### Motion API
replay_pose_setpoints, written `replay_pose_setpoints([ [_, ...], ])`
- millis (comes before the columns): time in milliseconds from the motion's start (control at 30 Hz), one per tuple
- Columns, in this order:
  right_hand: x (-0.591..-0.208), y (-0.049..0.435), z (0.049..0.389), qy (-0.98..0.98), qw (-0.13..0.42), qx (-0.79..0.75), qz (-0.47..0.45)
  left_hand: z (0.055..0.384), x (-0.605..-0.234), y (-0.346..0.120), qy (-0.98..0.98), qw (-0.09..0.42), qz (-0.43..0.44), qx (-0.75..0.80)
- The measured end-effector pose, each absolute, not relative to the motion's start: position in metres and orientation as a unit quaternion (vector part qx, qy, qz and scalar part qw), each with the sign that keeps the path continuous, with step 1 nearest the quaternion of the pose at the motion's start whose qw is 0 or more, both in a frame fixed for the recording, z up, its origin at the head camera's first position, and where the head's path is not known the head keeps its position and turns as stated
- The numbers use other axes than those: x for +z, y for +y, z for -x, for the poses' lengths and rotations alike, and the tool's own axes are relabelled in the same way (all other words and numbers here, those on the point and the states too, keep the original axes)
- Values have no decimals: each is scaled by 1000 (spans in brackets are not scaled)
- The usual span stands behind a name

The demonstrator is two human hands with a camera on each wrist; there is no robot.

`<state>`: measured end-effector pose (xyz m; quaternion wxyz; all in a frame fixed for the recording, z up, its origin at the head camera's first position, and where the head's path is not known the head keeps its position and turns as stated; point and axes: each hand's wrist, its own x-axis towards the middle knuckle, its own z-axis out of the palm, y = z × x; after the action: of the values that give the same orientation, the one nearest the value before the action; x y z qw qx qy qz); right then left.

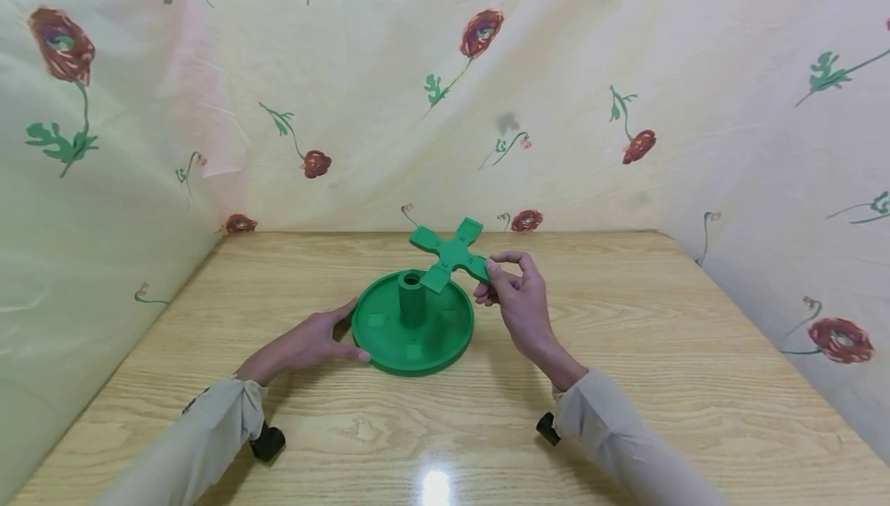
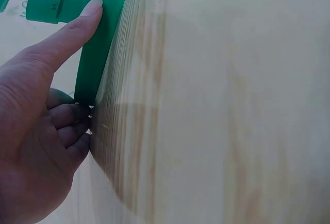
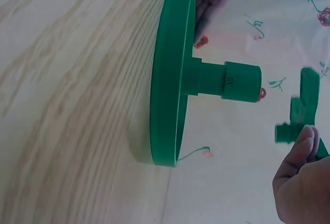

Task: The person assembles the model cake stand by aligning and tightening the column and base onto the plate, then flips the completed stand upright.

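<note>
A round green dish (image 1: 388, 345) with a raised rim stands on the table, an upright hollow post (image 1: 412, 307) at its centre. Along the dish's left side, my left hand (image 1: 313, 342) holds the rim, thumb at the near edge and fingers farther back. My right hand (image 1: 523, 307) pinches one arm of a flat green cross-shaped piece (image 1: 453, 253), held up to the right of the post and overlapping the dish in the head view. Seen from the right wrist, a short peg (image 3: 284, 133) sticks out of that cross piece's underside, apart from the post.
The wooden table (image 1: 626, 336) reaches back to a flower-patterned cloth (image 1: 389, 89), which also hangs along both sides. Dark wrist devices (image 1: 267, 443) sit under both sleeves. Light glares off the table's front (image 1: 436, 484).
</note>
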<state>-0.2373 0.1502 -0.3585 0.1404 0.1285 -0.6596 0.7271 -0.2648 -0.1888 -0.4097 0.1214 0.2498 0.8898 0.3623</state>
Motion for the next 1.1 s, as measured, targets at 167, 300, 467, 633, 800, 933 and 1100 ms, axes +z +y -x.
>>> replay_pose_setpoints([
  [167, -360, 146, 238, -650, 122, 736, -145, 264, -409, -189, 891, 123, -246, 362],
  [300, -360, 141, 238, -634, 89, 751, -159, 263, -408, -188, 891, 125, -246, 361],
  [467, -360, 135, 240, -620, 57, 766, -158, 263, -409, -188, 891, 125, -248, 359],
  [633, -360, 128, 241, -612, 30, 778, -142, 263, -408, -189, 888, 125, -251, 363],
  [800, -362, 122, 242, -619, 12, 773, -143, 263, -408, -189, 888, 125, -251, 365],
  [933, -365, 119, 244, -629, 8, 763, -148, 262, -408, -188, 889, 126, -248, 364],
  [1100, -366, 117, 245, -641, 3, 752, -153, 262, -408, -187, 889, 128, -247, 364],
])
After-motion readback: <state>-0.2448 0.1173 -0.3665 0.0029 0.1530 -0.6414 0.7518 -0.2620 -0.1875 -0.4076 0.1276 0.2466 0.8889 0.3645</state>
